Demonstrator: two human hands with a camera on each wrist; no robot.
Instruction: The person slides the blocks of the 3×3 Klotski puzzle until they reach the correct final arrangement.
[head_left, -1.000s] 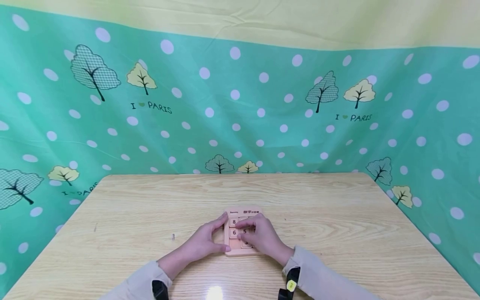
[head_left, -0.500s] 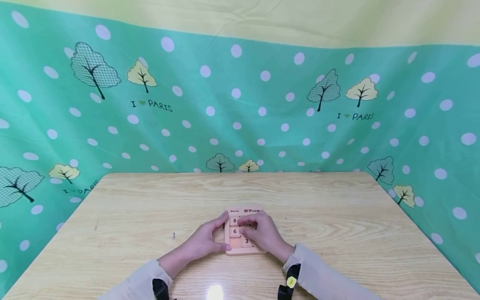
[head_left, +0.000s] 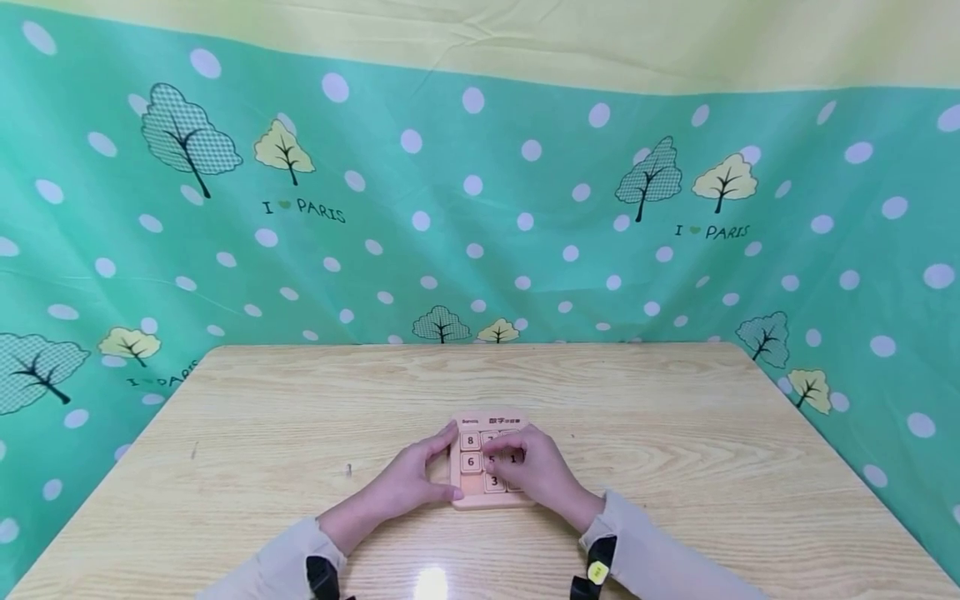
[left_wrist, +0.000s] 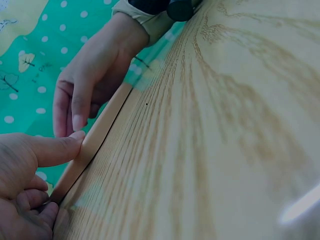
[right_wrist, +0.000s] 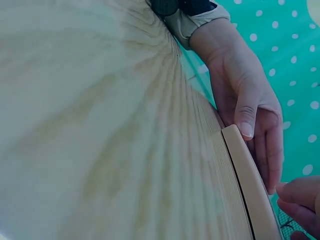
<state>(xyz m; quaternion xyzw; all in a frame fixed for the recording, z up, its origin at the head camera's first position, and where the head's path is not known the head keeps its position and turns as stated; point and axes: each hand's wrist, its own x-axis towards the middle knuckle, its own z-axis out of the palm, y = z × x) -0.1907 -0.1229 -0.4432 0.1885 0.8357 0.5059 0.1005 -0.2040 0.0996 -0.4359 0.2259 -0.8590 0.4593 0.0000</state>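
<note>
A pink number sliding puzzle [head_left: 491, 502] lies flat on the table in the head view. My left hand [head_left: 405, 482] grips its left side, thumb at the near corner and fingers at the far one. My right hand [head_left: 551, 475] is over the right part of the puzzle, its thumb and index fingertip apart above the middle column. Tiles 8 [head_left: 470, 441], 6 [head_left: 470, 462] and 3 [head_left: 494, 482] show clearly, and 5 and 1 in part. The bottom-left slot holds no tile. In the right wrist view the left thumb rests on the puzzle's edge [right_wrist: 250, 175].
The wooden table [head_left: 300, 417] spreads out around the puzzle. A small dark mark or scrap [head_left: 348, 470] is on it left of the left hand. Behind the table hangs a green dotted curtain [head_left: 375, 192] printed with trees.
My right hand has shifted slightly to the right, uncovering parts of the 5 and 1 tiles. The left hand keeps its grip on the puzzle. The puzzle has barely moved.
</note>
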